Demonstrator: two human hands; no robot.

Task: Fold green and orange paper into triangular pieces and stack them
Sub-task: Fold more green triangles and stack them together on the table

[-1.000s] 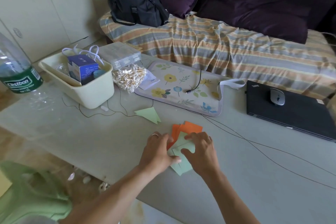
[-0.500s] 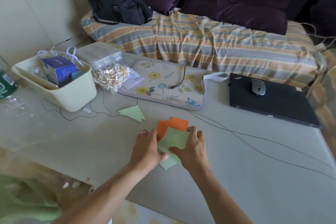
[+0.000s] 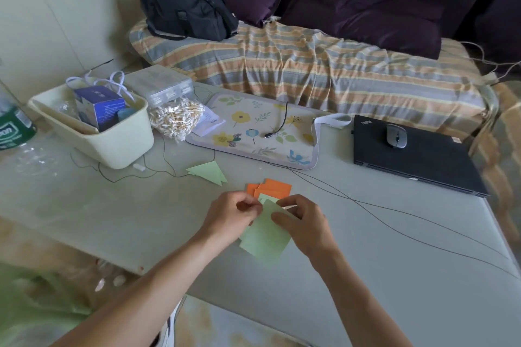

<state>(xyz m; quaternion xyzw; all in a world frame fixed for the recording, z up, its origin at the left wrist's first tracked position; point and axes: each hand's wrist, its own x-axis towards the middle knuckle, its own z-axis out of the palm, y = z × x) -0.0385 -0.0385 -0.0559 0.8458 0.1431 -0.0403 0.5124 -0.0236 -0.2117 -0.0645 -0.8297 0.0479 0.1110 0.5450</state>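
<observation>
Presently both the left hand (image 3: 231,215) and right hand (image 3: 303,224) pinch the green paper sheet (image 3: 266,236) by its upper edge, just before the orange paper (image 3: 275,187).

- On the closed black laptop (image 3: 417,155) at the right of the frame, I can read "ThinkPad" in small letters at its far-left corner.
- On the green label of the plastic bottle (image 3: 12,127) at the left edge, I see only the white letters "oon"; the rest is cut off.
- The blue box (image 3: 98,107) in my cream bin carries print too small to read.
- The slip of paper (image 3: 210,122) beside the cotton swabs is also illegible.
</observation>
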